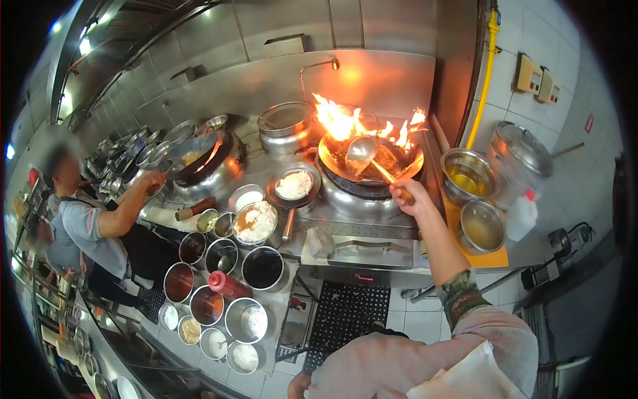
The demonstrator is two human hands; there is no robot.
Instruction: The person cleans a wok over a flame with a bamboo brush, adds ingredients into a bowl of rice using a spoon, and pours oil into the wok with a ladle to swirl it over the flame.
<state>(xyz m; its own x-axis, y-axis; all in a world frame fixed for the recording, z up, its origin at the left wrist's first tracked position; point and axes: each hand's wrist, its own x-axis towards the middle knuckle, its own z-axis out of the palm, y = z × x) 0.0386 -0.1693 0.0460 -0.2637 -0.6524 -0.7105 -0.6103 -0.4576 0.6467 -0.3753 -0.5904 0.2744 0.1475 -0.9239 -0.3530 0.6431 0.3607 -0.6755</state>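
Observation:
My right hand (410,197) is closed around the wooden end of a ladle's handle. The ladle (362,151) has its round metal bowl over the wok (415,169) on the right burner. Tall flames (345,120) rise from the back and right of that wok, and dark brown food or liquid shows inside. Of my left side, only a bit of skin (299,384) shows at the bottom edge; its fingers are hidden. Left of the wok, a strainer (290,211) holding white food rests on the counter beside a bowl of white food with brown sauce (255,223).
Several seasoning pots (262,268) and a red squeeze bottle (229,284) stand at lower left. A bowl of yellow oil (470,176), a second bowl (482,226) and a white jug (522,216) are at right. Another person (100,223) works by the left wok (206,166).

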